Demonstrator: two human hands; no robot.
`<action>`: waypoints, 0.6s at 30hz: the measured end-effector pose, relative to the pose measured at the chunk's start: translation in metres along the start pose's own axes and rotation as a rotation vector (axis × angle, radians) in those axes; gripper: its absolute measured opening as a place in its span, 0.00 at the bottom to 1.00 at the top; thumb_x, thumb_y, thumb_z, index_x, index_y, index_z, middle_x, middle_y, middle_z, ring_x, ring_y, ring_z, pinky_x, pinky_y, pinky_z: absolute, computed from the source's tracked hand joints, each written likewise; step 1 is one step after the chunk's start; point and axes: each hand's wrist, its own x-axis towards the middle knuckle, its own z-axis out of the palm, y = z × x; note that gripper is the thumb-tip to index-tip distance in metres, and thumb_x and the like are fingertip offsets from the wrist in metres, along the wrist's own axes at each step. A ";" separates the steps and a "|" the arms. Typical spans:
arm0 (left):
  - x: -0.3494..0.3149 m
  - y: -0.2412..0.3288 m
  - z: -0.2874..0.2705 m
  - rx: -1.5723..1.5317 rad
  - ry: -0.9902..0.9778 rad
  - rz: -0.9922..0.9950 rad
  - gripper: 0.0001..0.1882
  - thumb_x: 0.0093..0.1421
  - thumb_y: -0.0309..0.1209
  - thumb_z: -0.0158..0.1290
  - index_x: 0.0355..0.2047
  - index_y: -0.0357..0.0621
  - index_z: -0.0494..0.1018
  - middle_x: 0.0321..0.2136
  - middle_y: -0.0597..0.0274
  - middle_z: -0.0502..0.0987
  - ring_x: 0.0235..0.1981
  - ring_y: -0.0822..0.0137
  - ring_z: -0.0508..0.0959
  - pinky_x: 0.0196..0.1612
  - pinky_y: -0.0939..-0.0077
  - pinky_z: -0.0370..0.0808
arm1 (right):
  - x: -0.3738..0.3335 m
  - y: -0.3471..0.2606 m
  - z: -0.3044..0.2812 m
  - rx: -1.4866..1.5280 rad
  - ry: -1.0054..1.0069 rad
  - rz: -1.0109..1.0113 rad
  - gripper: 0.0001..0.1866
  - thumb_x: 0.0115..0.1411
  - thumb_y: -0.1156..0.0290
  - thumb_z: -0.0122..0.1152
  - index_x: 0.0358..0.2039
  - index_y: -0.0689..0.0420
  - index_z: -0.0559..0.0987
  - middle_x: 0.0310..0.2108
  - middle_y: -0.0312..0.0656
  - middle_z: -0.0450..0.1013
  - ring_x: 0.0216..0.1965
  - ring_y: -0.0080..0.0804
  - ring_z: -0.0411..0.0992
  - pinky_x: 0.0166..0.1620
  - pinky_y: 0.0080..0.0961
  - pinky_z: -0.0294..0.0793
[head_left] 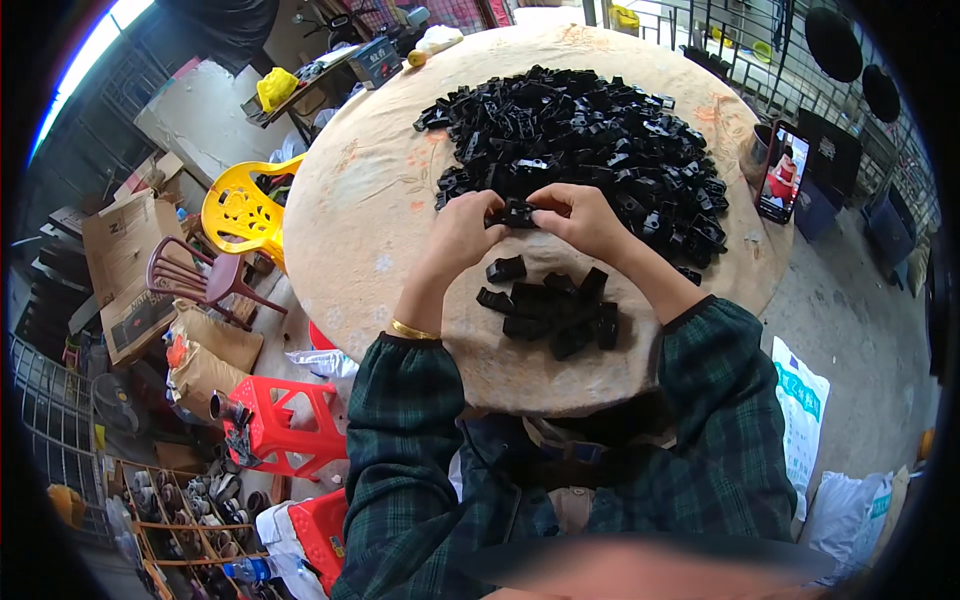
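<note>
Between my two hands, at the near edge of a big heap, is a small black plastic part (516, 212). My left hand (466, 228) pinches its left end, and my right hand (575, 215) has thumb and fingers closed on its right end. Beyond them spreads the heap of black plastic parts (590, 130), many with small shiny spots. Closer to my body, between my forearms, lies a smaller group of similar black pieces (552, 308). What the parts are exactly is too small to tell.
The round table has a beige flowered cloth (340, 200). A phone (783, 172) stands upright at its right edge. Left of the table are a yellow chair (240, 210), a maroon chair (210, 275) and a red stool (290, 425). White sacks (800, 420) stand on the floor at right.
</note>
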 end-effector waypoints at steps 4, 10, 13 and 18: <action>0.005 0.008 0.008 -0.272 0.135 0.103 0.15 0.45 0.22 0.61 0.35 0.35 0.74 0.28 0.59 0.76 0.27 0.69 0.76 0.30 0.77 0.73 | 0.004 -0.009 -0.008 0.250 -0.109 0.247 0.12 0.53 0.72 0.59 0.37 0.64 0.79 0.27 0.39 0.75 0.26 0.21 0.72 0.34 0.18 0.73; 0.008 0.015 -0.001 -0.897 0.069 -0.132 0.14 0.50 0.18 0.59 0.38 0.30 0.73 0.33 0.58 0.78 0.30 0.73 0.77 0.34 0.80 0.78 | 0.004 -0.014 -0.025 0.658 -0.162 0.380 0.13 0.58 0.69 0.59 0.42 0.62 0.78 0.31 0.39 0.75 0.29 0.23 0.74 0.38 0.23 0.77; 0.010 0.013 0.010 -1.114 0.106 -0.080 0.15 0.50 0.19 0.58 0.40 0.30 0.73 0.33 0.59 0.78 0.31 0.73 0.78 0.36 0.80 0.78 | 0.004 -0.013 -0.029 0.749 -0.188 0.410 0.14 0.58 0.68 0.59 0.43 0.61 0.77 0.32 0.39 0.76 0.31 0.25 0.75 0.40 0.25 0.77; 0.009 0.026 0.017 -1.205 0.089 -0.098 0.16 0.55 0.22 0.56 0.44 0.31 0.71 0.37 0.60 0.76 0.34 0.74 0.77 0.38 0.80 0.77 | 0.003 -0.012 -0.034 0.720 -0.200 0.430 0.14 0.59 0.69 0.58 0.44 0.60 0.77 0.33 0.38 0.76 0.32 0.25 0.75 0.41 0.26 0.77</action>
